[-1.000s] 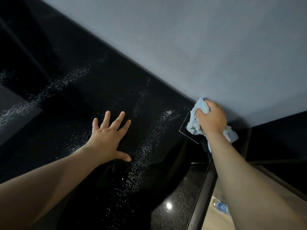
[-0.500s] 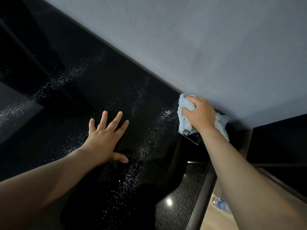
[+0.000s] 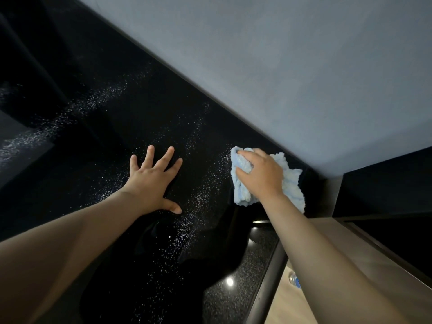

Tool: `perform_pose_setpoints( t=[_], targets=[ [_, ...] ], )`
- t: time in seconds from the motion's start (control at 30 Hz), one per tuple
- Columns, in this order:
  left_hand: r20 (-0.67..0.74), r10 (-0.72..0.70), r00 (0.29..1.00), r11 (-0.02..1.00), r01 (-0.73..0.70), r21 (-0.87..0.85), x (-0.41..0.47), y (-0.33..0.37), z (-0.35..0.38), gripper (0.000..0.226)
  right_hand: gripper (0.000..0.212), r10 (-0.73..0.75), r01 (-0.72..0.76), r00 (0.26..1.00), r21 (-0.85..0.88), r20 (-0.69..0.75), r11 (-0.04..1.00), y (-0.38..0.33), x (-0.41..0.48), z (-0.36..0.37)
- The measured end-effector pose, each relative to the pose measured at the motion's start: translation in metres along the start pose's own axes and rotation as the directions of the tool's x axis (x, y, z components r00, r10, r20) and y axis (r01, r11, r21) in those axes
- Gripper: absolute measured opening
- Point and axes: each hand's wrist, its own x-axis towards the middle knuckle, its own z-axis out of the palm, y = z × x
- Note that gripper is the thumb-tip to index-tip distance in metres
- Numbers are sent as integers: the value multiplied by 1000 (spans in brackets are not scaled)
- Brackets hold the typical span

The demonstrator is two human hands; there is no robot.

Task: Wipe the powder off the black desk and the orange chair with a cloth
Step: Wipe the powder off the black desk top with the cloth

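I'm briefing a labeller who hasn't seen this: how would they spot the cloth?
Follow the black desk to its right end, where it meets the grey wall. There the right hand holds a crumpled cloth against the surface. It is the only pale blue, fluffy thing beside loose white powder specks.

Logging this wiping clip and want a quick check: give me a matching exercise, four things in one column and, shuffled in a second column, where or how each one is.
Things:
1. cloth
2. left hand
3. powder
4. bottle

Place or state:
A. flat on the desk, fingers spread
B. on the floor, lower right
C. bunched in the grip of the right hand
D. scattered in streaks over the desk

Pairs: 1-C, 2-A, 3-D, 4-B
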Motion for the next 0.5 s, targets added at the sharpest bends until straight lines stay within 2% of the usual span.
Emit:
perform_pose_setpoints(
  t=[0.2,0.37,0.5],
  targets=[
    [-2,16,1000,1000,-16,-17,-1,-1,-6,126,44,17,-17,1000,25,11,1000,-16,-28,7],
    [-63,39,997,995,-44,-87,-16,-13,-8,121,42,23,-23,1000,50,3,998,-30,-52,13],
    [-59,71,996,996,-74,-50,-48,-15,5,115,43,20,-19,1000,58,-8,998,-39,-67,15]
  ],
)
